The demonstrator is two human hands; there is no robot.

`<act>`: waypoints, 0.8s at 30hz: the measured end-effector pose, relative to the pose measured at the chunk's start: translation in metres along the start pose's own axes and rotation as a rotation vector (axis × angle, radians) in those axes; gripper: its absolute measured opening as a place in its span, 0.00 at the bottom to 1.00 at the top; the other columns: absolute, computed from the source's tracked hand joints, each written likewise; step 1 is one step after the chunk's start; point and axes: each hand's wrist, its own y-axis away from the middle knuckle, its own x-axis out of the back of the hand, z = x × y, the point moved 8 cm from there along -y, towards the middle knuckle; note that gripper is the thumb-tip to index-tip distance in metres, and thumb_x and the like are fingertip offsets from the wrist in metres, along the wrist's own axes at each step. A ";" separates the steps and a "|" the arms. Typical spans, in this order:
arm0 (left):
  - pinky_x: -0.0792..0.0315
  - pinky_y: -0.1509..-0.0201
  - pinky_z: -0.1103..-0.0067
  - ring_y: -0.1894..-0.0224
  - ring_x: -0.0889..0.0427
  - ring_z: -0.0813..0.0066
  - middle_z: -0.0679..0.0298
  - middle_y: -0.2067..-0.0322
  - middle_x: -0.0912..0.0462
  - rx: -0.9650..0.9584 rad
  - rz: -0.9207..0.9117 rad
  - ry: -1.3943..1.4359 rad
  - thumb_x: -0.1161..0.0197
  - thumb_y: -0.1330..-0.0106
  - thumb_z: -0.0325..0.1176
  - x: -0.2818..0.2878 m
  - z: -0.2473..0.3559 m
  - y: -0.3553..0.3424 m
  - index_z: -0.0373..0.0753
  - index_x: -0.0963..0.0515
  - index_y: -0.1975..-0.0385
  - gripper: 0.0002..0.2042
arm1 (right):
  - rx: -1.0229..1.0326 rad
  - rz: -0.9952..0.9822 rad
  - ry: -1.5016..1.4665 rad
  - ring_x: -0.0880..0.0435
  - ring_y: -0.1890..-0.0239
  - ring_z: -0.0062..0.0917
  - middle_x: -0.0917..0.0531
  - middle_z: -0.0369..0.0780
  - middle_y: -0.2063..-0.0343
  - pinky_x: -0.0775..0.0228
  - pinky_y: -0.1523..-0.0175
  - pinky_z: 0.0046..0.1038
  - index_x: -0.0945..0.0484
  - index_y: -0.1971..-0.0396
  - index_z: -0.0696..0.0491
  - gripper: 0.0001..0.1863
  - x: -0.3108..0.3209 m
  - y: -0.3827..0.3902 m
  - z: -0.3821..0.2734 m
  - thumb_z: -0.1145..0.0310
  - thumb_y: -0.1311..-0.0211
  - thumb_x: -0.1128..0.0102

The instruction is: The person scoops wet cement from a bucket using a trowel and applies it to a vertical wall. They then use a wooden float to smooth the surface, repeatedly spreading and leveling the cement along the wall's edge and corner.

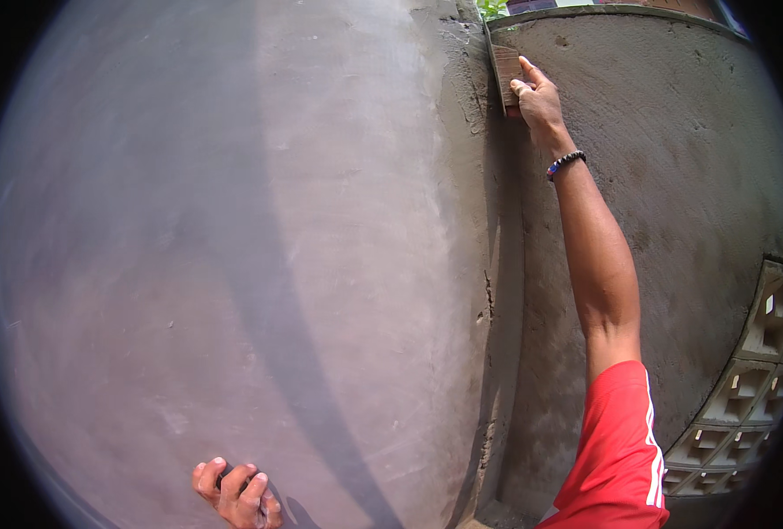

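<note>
Open run, 1: the face of the smooth wall (347,220), above my left hand (240,495) and across to the corner.
Open run, 2: the strip below the wooden board (506,75), between the corner and my right forearm; its depth I cannot judge.
Obstacle, 1: the board itself, under my right hand (540,101), filling the upper corner.
Obstacle, 2: the rough wall (682,159), barring forward reach behind that forearm.
Obstacle, 3: pierced blocks (744,388), lower right, with narrow ledges and openings.
</note>
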 end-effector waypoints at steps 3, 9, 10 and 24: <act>0.38 0.39 0.55 0.44 0.27 0.54 0.60 0.58 0.17 -0.011 0.024 -0.002 0.45 0.38 0.38 0.002 -0.001 0.002 0.40 0.19 0.63 0.12 | 0.034 -0.041 0.001 0.20 0.68 0.15 0.20 0.34 0.65 0.22 0.67 0.20 0.38 0.32 0.47 0.28 -0.013 -0.008 -0.004 0.72 0.32 0.48; 0.39 0.40 0.54 0.44 0.30 0.53 0.60 0.61 0.19 -0.020 0.038 -0.015 0.45 0.42 0.38 -0.009 0.004 0.003 0.40 0.21 0.64 0.12 | 0.177 -0.130 0.061 0.21 0.67 0.14 0.18 0.36 0.62 0.23 0.68 0.19 0.36 0.33 0.45 0.27 -0.025 0.016 -0.034 0.71 0.31 0.47; 0.42 0.40 0.53 0.45 0.32 0.52 0.60 0.63 0.20 -0.021 0.038 -0.023 0.46 0.46 0.37 -0.012 0.000 0.006 0.40 0.23 0.66 0.12 | 0.182 -0.160 0.040 0.21 0.66 0.13 0.18 0.36 0.61 0.23 0.67 0.19 0.36 0.33 0.45 0.27 -0.033 0.026 -0.041 0.71 0.31 0.47; 0.43 0.41 0.51 0.47 0.33 0.51 0.60 0.66 0.21 -0.014 0.029 -0.015 0.46 0.48 0.37 -0.011 -0.004 0.008 0.41 0.24 0.67 0.11 | 0.046 -0.045 -0.182 0.17 0.62 0.17 0.19 0.40 0.56 0.17 0.62 0.23 0.38 0.33 0.52 0.26 0.021 -0.008 -0.019 0.73 0.30 0.50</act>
